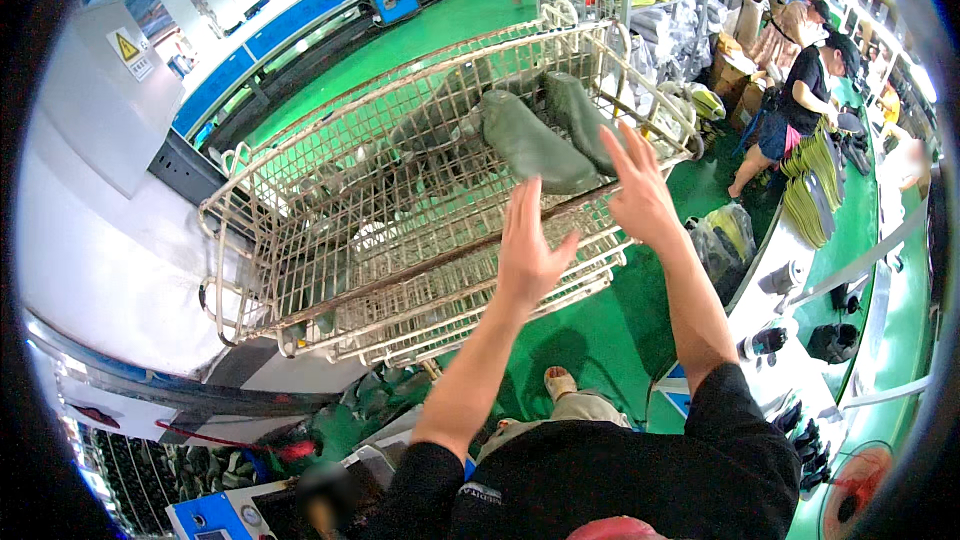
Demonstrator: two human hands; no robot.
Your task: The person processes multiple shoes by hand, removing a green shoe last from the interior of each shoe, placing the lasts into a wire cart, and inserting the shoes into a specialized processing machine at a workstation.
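Note:
Two dark green shoe lasts, a nearer one (pixel 530 145) and a farther one (pixel 580 120), lie at the right end of a wire-mesh cart (pixel 400 285). My left hand (pixel 532 255) is over the cart's near rim, its fingers stretched toward the toe of the nearer last. Spread fingers on my right hand (pixel 640 190) reach beside the farther last, overlapping its edge in the view. Whether either hand touches a last, I cannot tell. Neither hand holds anything. More dark lasts (pixel 440 115) show dimly through the mesh.
A grey cabinet (pixel 100 100) with a warning sign stands at the left. Blue-panelled machines (pixel 300 20) line the far side. On the right, a co-worker (pixel 810 90) stands at a long conveyor (pixel 850 230) beside stacked yellow-green pieces (pixel 808 195). An orange fan (pixel 860 485) sits at lower right.

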